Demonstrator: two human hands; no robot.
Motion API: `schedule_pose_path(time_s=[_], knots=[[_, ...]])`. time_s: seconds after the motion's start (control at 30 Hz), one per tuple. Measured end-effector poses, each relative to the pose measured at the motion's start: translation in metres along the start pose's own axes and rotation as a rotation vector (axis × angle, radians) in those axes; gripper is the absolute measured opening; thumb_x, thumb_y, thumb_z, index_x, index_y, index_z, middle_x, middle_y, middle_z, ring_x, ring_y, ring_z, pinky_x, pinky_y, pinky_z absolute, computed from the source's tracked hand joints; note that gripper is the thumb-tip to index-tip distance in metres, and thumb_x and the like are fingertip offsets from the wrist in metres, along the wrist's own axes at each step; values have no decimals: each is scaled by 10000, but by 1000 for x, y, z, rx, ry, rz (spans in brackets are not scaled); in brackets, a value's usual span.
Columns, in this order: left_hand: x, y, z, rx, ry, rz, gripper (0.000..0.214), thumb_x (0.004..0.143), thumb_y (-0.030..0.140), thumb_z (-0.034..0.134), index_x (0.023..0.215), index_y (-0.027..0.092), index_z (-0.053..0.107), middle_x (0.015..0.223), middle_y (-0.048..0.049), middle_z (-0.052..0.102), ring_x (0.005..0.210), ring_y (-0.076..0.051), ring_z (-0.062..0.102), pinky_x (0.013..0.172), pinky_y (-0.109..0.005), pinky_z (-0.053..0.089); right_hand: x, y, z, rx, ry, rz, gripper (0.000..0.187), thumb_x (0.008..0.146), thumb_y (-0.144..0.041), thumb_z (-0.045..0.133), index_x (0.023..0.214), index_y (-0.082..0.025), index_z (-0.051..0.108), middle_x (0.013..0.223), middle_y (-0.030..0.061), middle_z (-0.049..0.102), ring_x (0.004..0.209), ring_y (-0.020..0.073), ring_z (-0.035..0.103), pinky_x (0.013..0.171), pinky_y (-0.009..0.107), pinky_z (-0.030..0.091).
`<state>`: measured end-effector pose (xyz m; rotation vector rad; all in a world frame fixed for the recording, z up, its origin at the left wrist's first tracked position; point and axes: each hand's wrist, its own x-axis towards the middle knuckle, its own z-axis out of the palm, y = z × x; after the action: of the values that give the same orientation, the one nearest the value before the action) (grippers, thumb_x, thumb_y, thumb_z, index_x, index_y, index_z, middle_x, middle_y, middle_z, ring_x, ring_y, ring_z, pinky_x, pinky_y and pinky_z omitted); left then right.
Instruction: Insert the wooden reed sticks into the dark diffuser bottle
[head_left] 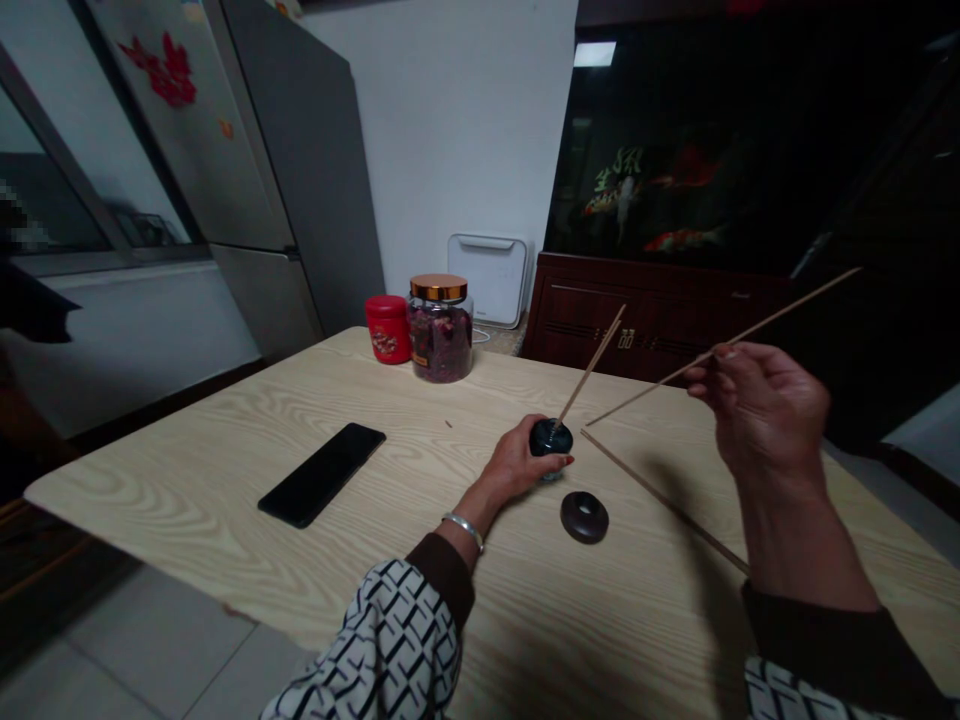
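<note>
Left hand [516, 465] closed around dark round holder [551, 437] with tilted thin stick; Right hand [765, 420] pinching long thin stick [787, 310] between fingertips; dark ring [584, 517] on wood-grain table [165, 480].

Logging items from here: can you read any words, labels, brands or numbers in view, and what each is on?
Nothing is legible.
Red tin: pale label on its side, too small to read.
White box: faint mark near the lower edge, too blurred to read.

A home – a dining corner, silver fridge [225, 150] with red paper-cut decorations, koi aquarium [675, 170] above a dark wood cabinet [637, 320], wood-grain table [150, 480], jar of dried petals [441, 340].
</note>
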<state>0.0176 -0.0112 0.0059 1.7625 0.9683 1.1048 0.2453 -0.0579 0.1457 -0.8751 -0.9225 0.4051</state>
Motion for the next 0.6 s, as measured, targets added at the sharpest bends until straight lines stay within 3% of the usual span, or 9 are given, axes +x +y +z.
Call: schedule_pose_path(time_s=[0.13,0.27,0.47,0.6], knots=[[0,1,0,16,-2,-2,632,678,424,837,1215,187,603,1039,-69,695,952,-222,643,877,-347,519,-20,10,24,-85,-50,-124,200,758,-323,790,829,-203,646,695,-23,654,642,143,687,522,241,576],[0,1,0,36,-4,-3,645,678,435,836,1222,188,595,1038,-66,696,955,-224,642,882,-348,511,-33,18,34,-172,-135,-136,195,805,-342,755,858,-196,636,727,-18,657,670,136,683,557,249,591],[1,-2,0,40,-5,14,646,686,463,828,1227,199,592,1055,-70,694,963,-229,641,876,-345,509,-44,37,40,-235,-263,-59,239,817,-398,736,871,-196,620,772,-2,656,705,157,686,568,273,591],[1,-2,0,46,-5,18,650,689,461,825,1234,199,588,1060,-70,692,968,-230,638,890,-356,507,-48,53,40,-342,-473,75,287,834,-464,694,867,-191,617,775,19,666,693,169,684,580,287,578]])
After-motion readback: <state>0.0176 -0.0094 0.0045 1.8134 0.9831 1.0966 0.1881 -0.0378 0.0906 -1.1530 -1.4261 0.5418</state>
